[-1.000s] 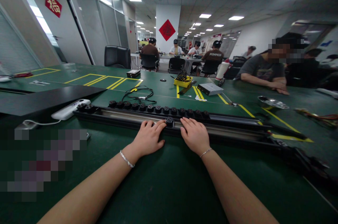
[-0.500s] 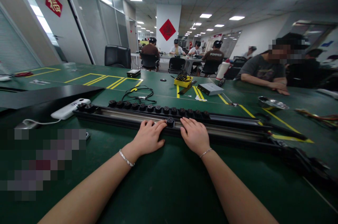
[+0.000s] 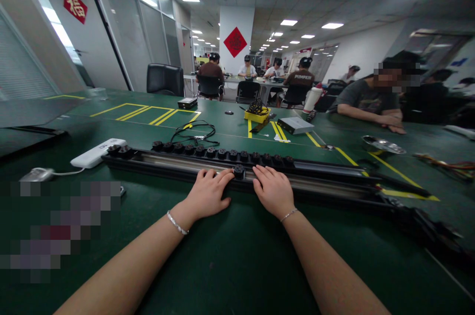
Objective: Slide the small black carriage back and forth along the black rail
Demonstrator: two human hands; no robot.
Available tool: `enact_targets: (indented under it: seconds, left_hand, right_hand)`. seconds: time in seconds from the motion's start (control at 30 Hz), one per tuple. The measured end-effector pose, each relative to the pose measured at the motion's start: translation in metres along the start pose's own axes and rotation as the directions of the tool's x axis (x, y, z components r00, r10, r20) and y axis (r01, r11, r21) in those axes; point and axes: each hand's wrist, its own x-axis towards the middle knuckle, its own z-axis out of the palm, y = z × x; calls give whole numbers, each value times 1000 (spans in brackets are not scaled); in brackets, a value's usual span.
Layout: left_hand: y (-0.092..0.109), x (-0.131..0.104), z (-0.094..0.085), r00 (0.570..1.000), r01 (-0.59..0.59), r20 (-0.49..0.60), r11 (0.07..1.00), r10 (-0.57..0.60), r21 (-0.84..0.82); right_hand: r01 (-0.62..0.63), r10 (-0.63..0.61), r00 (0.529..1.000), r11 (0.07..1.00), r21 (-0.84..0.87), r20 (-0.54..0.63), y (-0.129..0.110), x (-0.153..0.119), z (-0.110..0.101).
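Note:
A long black track (image 3: 330, 187) with a shiny metal channel lies crosswise on the green table. Several small black knob-like modules (image 3: 221, 155) line its back edge. One more black module (image 3: 239, 171) sits in the front channel, between my two hands. My left hand (image 3: 210, 191) rests open on the front rail, its index fingertip at or touching the left side of that module. On the right side, my right hand (image 3: 273, 189) lies over the rail, fingers stretched out and close to the module. Neither hand is wrapped round anything.
A white power strip (image 3: 98, 153) is at the track's left end. A blurred dark panel (image 3: 29, 112) is at far left. Behind lie a black cable (image 3: 195, 132), yellow box (image 3: 258, 115) and grey box (image 3: 296, 125). A person (image 3: 371, 97) sits at right; a metal dish (image 3: 384, 144) is nearby.
The dark panel at the left has shifted back and to the left, away from the power strip. Both my hands and the module between them look almost unmoved.

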Motion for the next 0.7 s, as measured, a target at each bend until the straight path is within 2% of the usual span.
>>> enact_targets:
  seconds: [0.53,0.7]
  left_hand:
    - [2,0,1,1000,16,-23,998,-18,-54]
    - [2,0,5,998,-40,-53,995,36,-94]
  right_hand:
    - [-3,3,1000,1000,8,-1,-1,0,1]
    - [-2,2,1000,1000,2,-3,-1,0,1]
